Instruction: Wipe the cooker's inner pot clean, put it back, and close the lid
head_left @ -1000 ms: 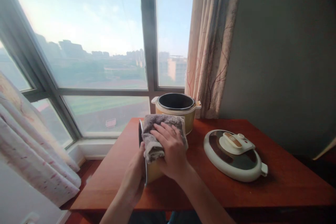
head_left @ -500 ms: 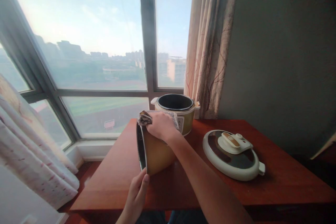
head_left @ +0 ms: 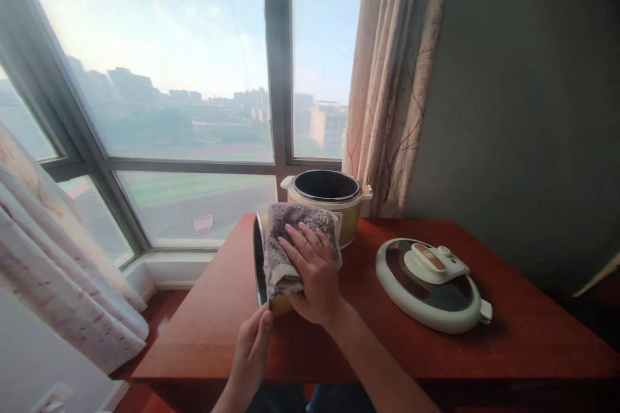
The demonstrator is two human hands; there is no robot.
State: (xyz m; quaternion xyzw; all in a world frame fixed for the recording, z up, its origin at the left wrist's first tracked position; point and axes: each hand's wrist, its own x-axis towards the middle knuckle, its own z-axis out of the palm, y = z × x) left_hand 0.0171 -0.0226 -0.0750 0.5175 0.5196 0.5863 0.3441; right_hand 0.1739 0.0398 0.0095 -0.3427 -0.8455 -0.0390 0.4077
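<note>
on the table point(head_left: 508, 348), an inner pot point(head_left: 262, 264) lay tipped on its side near the front edge, mouth turned left. a cloth point(head_left: 290, 242) lay over its upper side, the right hand point(head_left: 314, 277) on the cloth. the left hand point(head_left: 252, 352) was at the pot's lower rim. the cooker body point(head_left: 329, 203) stood upright just behind it. the lid point(head_left: 431, 284) lay to the right, well apart. window point(head_left: 169, 97) and curtain point(head_left: 392, 77) stood behind the table.

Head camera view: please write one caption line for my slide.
Right hand presses a grey cloth on a tilted inner pot, left hand at its rim; lid lies on the table.
</note>
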